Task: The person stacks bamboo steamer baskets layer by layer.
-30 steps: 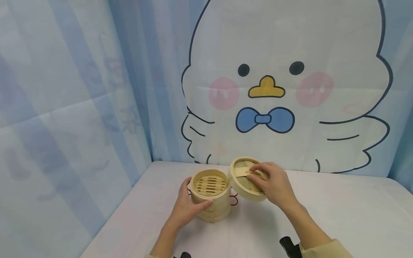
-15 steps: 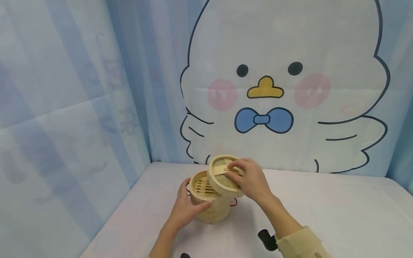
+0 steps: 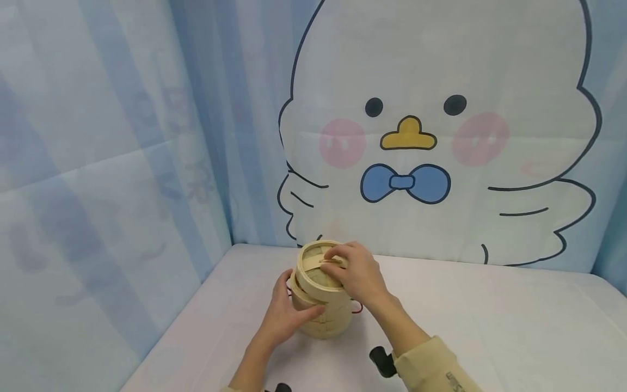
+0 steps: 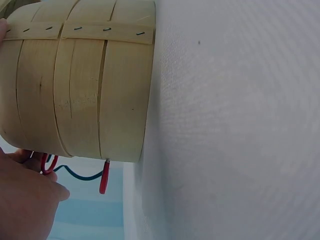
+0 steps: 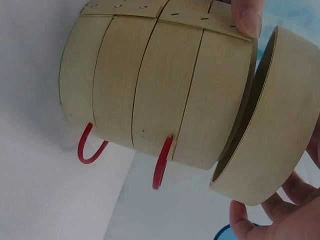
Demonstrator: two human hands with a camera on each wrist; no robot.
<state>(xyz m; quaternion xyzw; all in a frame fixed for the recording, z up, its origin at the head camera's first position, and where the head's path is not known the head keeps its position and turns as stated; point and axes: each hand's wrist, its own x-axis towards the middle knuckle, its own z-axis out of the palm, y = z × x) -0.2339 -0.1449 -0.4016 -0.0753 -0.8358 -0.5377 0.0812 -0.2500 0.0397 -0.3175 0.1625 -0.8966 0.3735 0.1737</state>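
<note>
A round bamboo steamer of stacked tiers stands upright on the white table. My left hand grips its upper left side, with the thumb across the front near the rim. My right hand pinches the handle strip on top of the bamboo lid. The lid sits tilted over the steamer's mouth; in the right wrist view a wedge-shaped gap shows between the lid and the top tier. Red loop handles stick out from the steamer's side. The steamer's inside is hidden by the lid.
The white tablecloth spreads around the steamer. Behind it hangs a curtain printed with a white bird in a blue bow tie. Another blue curtain runs along the left side. A black device is at the right wrist.
My right hand has carried the lid left, from beside the steamer to over its mouth, covering the slotted tray seen earlier. My left hand has kept its grip on the steamer.
</note>
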